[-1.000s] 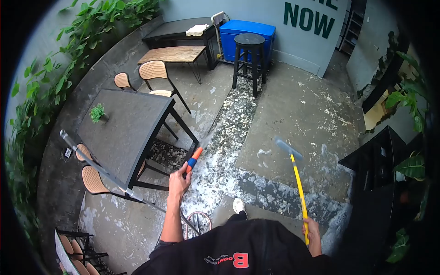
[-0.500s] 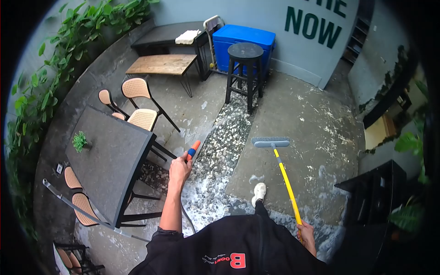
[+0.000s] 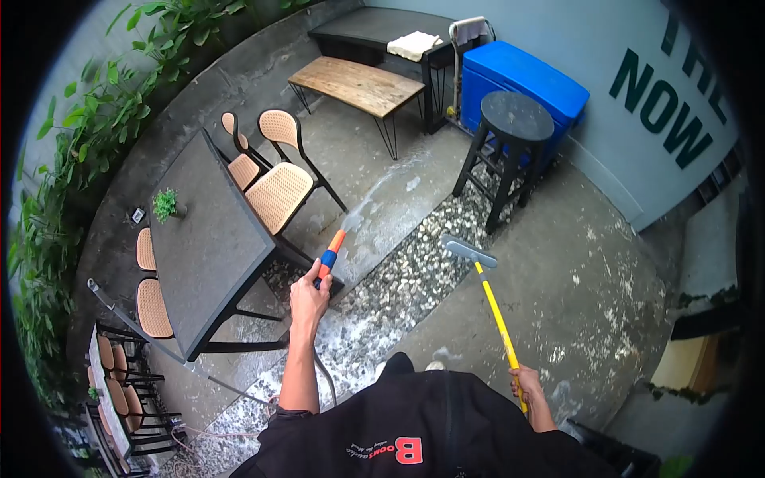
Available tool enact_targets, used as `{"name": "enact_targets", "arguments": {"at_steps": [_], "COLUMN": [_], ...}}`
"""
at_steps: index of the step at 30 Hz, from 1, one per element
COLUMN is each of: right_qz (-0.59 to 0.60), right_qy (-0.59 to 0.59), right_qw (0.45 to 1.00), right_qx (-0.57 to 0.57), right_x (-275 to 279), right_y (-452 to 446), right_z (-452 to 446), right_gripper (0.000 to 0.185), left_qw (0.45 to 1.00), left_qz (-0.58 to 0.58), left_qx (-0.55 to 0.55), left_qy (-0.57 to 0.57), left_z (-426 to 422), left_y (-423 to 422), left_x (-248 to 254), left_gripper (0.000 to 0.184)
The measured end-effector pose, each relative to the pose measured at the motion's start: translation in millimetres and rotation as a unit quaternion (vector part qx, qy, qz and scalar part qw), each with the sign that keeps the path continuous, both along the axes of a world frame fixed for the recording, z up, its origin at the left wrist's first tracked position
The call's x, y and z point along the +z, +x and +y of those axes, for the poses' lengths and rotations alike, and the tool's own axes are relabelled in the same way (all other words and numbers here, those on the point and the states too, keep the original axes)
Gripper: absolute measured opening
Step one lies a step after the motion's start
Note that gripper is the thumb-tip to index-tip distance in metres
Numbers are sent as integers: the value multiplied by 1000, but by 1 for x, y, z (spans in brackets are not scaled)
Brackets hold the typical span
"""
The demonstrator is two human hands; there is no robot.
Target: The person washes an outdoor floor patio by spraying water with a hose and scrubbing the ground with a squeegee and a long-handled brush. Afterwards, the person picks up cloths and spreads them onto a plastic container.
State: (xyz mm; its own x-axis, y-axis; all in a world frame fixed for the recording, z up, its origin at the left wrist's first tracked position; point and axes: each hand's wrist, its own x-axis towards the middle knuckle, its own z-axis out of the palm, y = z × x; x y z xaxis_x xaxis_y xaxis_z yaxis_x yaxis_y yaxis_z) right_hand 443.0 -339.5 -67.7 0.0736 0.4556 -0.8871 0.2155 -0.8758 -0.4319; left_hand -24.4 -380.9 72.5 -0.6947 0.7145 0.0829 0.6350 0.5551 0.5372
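Observation:
My left hand (image 3: 307, 303) is wrapped round an orange and blue hose nozzle (image 3: 329, 256) that points away from me. A thin stream of water seems to run from its tip onto the concrete by the chairs. Below my left wrist a grey hose (image 3: 327, 378) curves down behind my sleeve. At the right, my right hand (image 3: 527, 384) grips the yellow pole of a floor brush (image 3: 499, 317). Its grey head (image 3: 470, 252) rests near the edge of the pebble strip (image 3: 402, 299), which has white foam at its near end.
A dark table (image 3: 211, 239) with woven-seat chairs (image 3: 279, 195) stands at the left. Ahead are a wooden bench (image 3: 358, 84), a black stool (image 3: 516, 119) and a blue cooler (image 3: 526, 76). A grey hose also lies across the lower left.
My view has swung left and moved forward, so the stool and cooler sit further right and larger. The brush head has turned at an angle. A wet streak shows on the concrete by the chairs.

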Motion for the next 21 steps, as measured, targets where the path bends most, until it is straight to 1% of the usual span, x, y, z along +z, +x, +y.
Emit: {"name": "enact_targets", "arguments": {"at_steps": [3,6,8,9,10,11,12,14,15,16,17,18,20,21], "right_qz": [19,49,60,68,72,40,35,-29,-31,-27,-49,-70,-77,-62], "right_qy": [30,53,52,60,76,105,110,167,182,173,188,210,223,195], "right_qw": [998,995,995,993,990,983,983,956,944,953,941,926,917,926], "right_qx": [61,65,63,77,93,143,143,238,273,246,276,307,322,318], "right_x": [3,-6,-9,-6,0,13,20,28,32,29,39,48,41,41], "right_y": [-28,-56,-73,-78,-82,-87,-88,-97,-98,-101,-106,-115,-124,-129], "right_z": [59,117,151,168,191,208,224,256,270,282,292,307,339,358], "right_gripper": [33,35,36,36,37,39,39,41,43,43,44,44,43,42], "left_qw": [1000,999,998,999,999,999,999,999,998,998,999,999,994,995], "left_qz": [0,15,50,40,36,33,31,36,52,68,35,38,90,69], "left_qx": [19,25,21,30,23,27,33,31,21,10,20,17,11,13], "left_qy": [18,20,20,5,17,18,16,19,16,10,8,13,57,71], "left_z": [43,99,143,168,198,223,243,294,316,333,348,362,387,397], "left_y": [-5,-16,-24,-29,-32,-33,-36,-50,-55,-59,-58,-62,-72,-79], "left_x": [6,7,11,13,15,15,15,16,13,9,16,16,15,16], "left_gripper": [40,39,39,38,38,38,38,38,39,40,39,39,38,38]}}
